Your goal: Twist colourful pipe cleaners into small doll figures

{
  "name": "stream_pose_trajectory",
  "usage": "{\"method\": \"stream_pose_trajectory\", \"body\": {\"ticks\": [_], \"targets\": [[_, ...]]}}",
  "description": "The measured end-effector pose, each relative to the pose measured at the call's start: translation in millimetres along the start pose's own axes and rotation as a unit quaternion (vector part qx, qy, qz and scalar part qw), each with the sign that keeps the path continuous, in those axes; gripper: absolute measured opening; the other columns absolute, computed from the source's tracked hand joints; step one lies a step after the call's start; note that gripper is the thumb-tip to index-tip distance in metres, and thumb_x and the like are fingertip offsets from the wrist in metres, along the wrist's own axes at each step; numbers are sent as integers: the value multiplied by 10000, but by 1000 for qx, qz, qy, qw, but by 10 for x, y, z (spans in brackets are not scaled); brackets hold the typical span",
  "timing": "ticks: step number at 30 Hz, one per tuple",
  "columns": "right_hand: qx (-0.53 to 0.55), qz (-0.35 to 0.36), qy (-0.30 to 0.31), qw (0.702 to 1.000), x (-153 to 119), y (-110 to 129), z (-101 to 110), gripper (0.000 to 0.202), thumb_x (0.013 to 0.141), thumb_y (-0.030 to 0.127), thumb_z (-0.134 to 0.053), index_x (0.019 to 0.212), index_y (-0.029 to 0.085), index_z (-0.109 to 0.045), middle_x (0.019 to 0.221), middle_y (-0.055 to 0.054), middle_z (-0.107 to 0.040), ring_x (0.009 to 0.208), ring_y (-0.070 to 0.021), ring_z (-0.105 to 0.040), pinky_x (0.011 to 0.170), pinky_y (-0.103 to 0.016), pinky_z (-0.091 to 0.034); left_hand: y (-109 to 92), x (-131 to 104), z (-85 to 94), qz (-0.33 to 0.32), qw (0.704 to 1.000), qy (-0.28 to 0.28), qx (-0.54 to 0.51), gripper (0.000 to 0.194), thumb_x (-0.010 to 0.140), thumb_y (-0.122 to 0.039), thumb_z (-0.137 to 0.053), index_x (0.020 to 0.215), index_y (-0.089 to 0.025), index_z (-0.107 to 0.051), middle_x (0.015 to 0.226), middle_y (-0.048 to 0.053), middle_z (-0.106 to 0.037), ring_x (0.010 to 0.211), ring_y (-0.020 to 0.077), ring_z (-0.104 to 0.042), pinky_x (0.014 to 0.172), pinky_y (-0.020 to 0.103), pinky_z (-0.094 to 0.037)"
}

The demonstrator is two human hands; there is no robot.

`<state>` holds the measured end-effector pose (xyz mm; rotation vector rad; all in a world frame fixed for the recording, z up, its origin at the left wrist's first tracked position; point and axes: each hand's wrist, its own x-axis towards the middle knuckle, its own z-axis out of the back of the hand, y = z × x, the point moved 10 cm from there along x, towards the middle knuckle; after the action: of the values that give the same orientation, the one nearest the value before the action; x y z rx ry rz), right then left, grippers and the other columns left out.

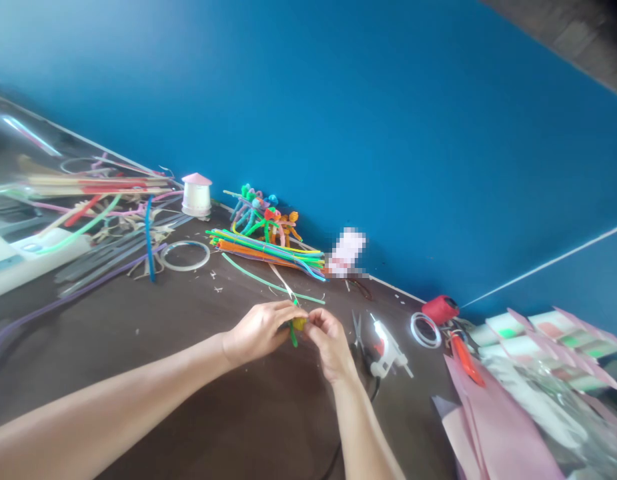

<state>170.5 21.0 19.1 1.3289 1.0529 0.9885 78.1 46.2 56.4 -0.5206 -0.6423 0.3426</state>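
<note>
Both hands meet over the dark table, around a small figure of green and yellow pipe cleaners (pixel 299 324). My left hand (pixel 261 331) grips it from the left, fingers closed, with a green end hanging below. From the right, the thumb and fingers of my right hand (pixel 329 339) pinch at its yellow part. How the fingertips touch it is partly hidden. Just beyond lies a loose pale green pipe cleaner (pixel 268 281). To the right of my right hand are scissors (pixel 357 330) and a white glue gun (pixel 388 350).
A bundle of coloured pipe cleaners (pixel 268 253) lies near the blue wall, finished-looking pipe cleaner figures (pixel 265 217) behind it. A white pot with pink lid (pixel 197 195) and a ring of clear tubing (pixel 185 256) stand left. Pink sheets (pixel 503 420) and orange-handled pliers (pixel 467 360) are right.
</note>
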Motion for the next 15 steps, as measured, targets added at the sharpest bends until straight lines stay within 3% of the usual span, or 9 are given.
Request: {"method": "stream_pose_trajectory", "body": {"ticks": [11,15], "targets": [[-22,23,-6,999,-13,33,7,118,676,213,-578,706,172,-472,603,55,-461,531,-77,-422,516,-197,-344,42,-2,28,7,999,-32,-17,339,672,-26,-460,948,-208,-536,853,14,-582,781,132,-551,687,220,-417],[-74,56,-26,995,-11,89,58,99,695,218,-565,717,170,-481,603,50,-464,536,-79,-426,519,-195,-351,48,2,47,8,999,-42,-19,320,675,-33,-460,937,-200,-536,831,14,-580,767,132,-550,680,219,-416]]}}
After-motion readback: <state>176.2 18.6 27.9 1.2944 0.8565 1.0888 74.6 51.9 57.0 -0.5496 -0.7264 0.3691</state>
